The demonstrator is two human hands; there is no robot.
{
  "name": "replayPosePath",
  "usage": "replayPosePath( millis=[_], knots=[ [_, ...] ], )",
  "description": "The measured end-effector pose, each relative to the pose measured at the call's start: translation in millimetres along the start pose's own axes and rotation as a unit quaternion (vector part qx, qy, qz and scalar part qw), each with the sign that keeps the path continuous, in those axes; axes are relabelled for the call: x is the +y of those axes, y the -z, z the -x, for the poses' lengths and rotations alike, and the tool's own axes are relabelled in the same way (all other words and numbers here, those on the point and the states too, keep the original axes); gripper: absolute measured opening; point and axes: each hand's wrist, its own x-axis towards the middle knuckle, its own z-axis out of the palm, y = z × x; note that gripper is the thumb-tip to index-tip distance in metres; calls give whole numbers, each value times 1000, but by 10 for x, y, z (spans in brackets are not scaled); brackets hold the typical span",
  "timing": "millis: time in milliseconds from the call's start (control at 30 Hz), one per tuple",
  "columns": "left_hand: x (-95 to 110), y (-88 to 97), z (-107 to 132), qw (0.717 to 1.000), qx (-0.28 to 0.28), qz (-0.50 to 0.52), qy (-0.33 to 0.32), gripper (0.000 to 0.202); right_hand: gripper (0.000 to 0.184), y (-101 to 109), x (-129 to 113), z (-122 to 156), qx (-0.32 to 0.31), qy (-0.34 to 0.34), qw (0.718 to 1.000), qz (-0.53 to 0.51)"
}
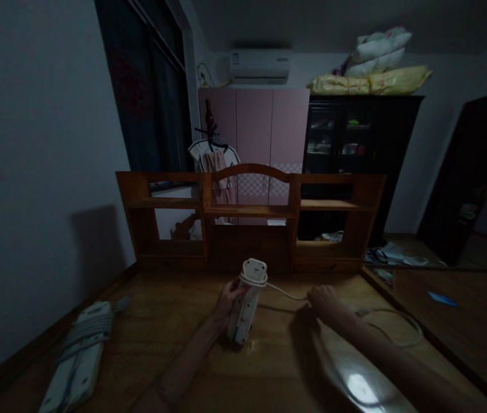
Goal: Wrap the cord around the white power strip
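White plastic, long and slab-shaped, the power strip is held just below the centre of the frame, its long axis steep, the upper end leaning right. It is gripped from its left side by the left hand, the nearer one. Its thin white cord is looped around the upper end and runs rightward, slightly sagging, to the right hand, which is closed on it. Whether the glossy yellow-brown wooden tabletop is touched cannot be told.
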Motion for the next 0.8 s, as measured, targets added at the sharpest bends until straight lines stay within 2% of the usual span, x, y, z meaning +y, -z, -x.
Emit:
replayPosePath(
  millis=[67, 133, 233, 333, 467, 533, 700, 800],
  knots=[
    [-31, 22, -6, 1000, 12, 3, 0, 49, 44, -176, -258, 22, 84, 14, 996, -7],
    [-67, 41, -9, 1000, 19, 10, 1, 49, 60, -283, -524, -22, 155, 49, 984, -71],
    [-111, 54, -11, 999, 29, 26, 14, 48, 64, -341, -829, -210, 194, 84, 956, -203],
    [-133, 54, -23, 999, 40, 32, 12, 49, 56, -358, -956, -455, 185, 87, 922, -330],
    [-125, 29, -36, 999, 39, 10, -12, 50, 51, -401, -965, -634, 132, 103, 872, -461],
    [-104, -2, -26, 999, 28, -10, -27, 49, 50, -428, -957, -635, 109, 109, 855, -495],
    [-24, -115, 37, 998, -15, -45, -45, 42, 52, -442, -935, -538, 74, 71, 841, -531],
    [14, -154, 54, 997, -29, -57, -50, 42, 57, -376, -923, -503, 79, 56, 809, -580]
  ],
)
